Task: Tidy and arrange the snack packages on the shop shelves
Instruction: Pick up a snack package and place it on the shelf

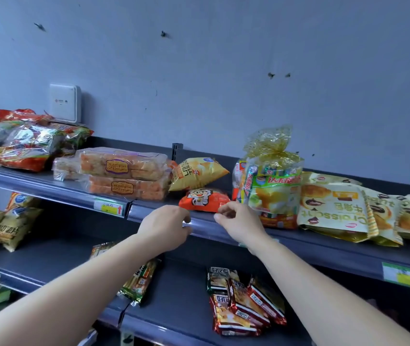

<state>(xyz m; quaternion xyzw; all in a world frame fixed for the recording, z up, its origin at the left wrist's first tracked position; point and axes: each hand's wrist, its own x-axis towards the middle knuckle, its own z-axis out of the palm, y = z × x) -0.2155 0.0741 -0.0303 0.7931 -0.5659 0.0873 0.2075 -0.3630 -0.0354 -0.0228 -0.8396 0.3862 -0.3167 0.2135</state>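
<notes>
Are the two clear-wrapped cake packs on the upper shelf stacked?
Yes, the upper cake pack lies flat on the lower cake pack, left of the yellow chip bag.

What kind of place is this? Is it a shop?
Most likely a small shop. Dark shelves hold many sealed snack packets, like the croissant bag, and price labels sit on the shelf edges.

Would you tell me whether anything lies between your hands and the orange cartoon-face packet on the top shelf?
Nothing visible does. The orange packet lies at the front edge of the top shelf, with the left hand and right hand directly before it; the yellow crisp bag sits behind it.
</notes>
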